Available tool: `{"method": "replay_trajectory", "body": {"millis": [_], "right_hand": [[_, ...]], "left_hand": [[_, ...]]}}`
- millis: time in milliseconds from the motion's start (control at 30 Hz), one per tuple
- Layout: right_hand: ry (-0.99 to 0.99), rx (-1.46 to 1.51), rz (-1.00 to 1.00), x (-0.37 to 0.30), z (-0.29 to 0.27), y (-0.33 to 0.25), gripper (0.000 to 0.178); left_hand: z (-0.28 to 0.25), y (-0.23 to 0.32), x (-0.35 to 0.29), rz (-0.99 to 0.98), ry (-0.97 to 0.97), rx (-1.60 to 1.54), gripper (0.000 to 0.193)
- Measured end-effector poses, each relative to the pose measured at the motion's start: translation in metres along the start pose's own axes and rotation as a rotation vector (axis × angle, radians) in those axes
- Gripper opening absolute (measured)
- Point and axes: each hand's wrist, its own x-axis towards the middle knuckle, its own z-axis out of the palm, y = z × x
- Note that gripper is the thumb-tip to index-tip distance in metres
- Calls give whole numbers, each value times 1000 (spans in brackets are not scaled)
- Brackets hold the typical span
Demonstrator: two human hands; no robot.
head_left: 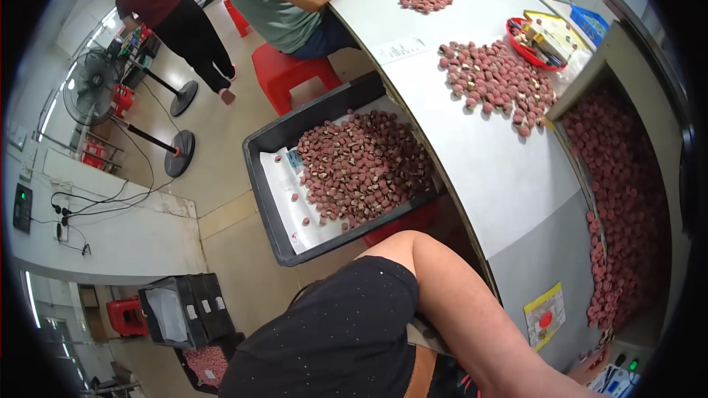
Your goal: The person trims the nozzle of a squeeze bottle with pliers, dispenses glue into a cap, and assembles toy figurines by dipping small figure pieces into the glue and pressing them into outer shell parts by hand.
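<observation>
My left arm, bare below a black speckled sleeve, bends at the elbow beside the table and reaches to the lower right. At the picture's lower edge a small part of my left hand (592,363) seems to show, its fingers too hidden to read. It is nearest a white device with a green light (618,379) and a heap of small round dark-pink pieces (616,199) in a deep grey bin-like opening. A yellow-edged card (544,317) lies on the grey tabletop (516,265) nearby. My right hand is out of view.
A black crate (269,206) of similar pieces stands left of the table. Another pile (498,81) lies by a red bowl (527,48). A seated person (269,0) works beyond; another (173,11) stands near floor fans (92,88). Stacked crates (184,309) are lower left.
</observation>
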Motion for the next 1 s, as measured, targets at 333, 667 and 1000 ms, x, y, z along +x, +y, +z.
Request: {"method": "replay_trajectory", "body": {"millis": [333, 667, 1000], "right_hand": [[-106, 691, 137, -5, 7, 14, 48], [-68, 306, -62, -41, -70, -13, 13], [-267, 167, -72, -43, -50, -16, 16]], "left_hand": [[-2, 1, 3, -348, 83, 59, 32], [-23, -8, 17, 60, 262, 514, 37], [-14, -11, 19, 439, 308, 715, 21]]}}
